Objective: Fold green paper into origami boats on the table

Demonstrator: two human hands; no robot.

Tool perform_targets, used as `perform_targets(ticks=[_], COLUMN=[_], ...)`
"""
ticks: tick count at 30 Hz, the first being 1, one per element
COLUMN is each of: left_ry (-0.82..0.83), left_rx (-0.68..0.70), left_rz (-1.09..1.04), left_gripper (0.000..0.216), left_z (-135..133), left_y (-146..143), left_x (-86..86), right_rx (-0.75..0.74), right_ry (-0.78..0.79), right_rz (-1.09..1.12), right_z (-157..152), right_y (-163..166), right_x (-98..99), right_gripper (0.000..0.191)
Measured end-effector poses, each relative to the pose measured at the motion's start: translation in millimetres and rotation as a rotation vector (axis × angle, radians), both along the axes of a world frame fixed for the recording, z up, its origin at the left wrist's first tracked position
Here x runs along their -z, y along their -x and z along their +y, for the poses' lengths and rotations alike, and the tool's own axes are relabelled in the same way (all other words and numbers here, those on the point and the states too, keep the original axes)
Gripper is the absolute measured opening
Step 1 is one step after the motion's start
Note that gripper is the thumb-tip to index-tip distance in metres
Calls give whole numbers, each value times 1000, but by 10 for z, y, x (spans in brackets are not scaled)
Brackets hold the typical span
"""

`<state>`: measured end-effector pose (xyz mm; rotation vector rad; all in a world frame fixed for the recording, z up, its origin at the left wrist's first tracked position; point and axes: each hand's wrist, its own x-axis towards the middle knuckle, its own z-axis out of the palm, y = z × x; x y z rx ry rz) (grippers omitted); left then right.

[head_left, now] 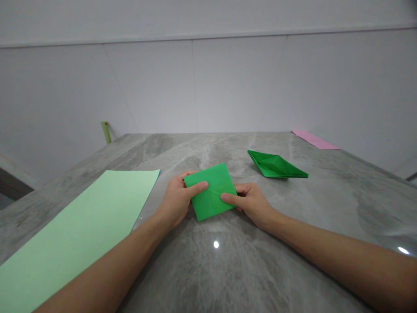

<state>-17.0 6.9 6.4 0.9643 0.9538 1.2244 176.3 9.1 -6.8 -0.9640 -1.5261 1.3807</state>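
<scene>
A folded square of green paper is held just above the grey marble table, in the middle of the view. My left hand grips its left edge, thumb on top and fingers curled under. My right hand pinches the right edge the same way, thumb pressed on the upper face. Both hands are closed on the paper.
A folded green paper boat shape lies on the table to the far right. A large light-green sheet with a blue sheet edge beneath lies at the left. A pink sheet lies at the far right edge. A white wall stands behind.
</scene>
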Motion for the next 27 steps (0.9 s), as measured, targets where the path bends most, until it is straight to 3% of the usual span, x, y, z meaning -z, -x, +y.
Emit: perform_targets(ticks=[4,12,15,21,27], left_ry=[14,-59,-67,69,35], left_rx=[95,30,-1,102,108], left_rz=[47,234,185,5,50], left_gripper=[33,32,36,33,28], left_z=[-36,-27,-30,-22,-34], left_y=[-26,-9,-20,-39,-39], left_x=[24,44,40,39,79], right_rx=[42,32,42,113,84], right_ry=[14,41,42,58,137], right_rz=[18,37,43,59,106], right_z=[5,1,0,5,-7], right_y=[-2,10,10,2,21], right_x=[23,30,31,31,26], right_gripper=[28,26,27,26,27])
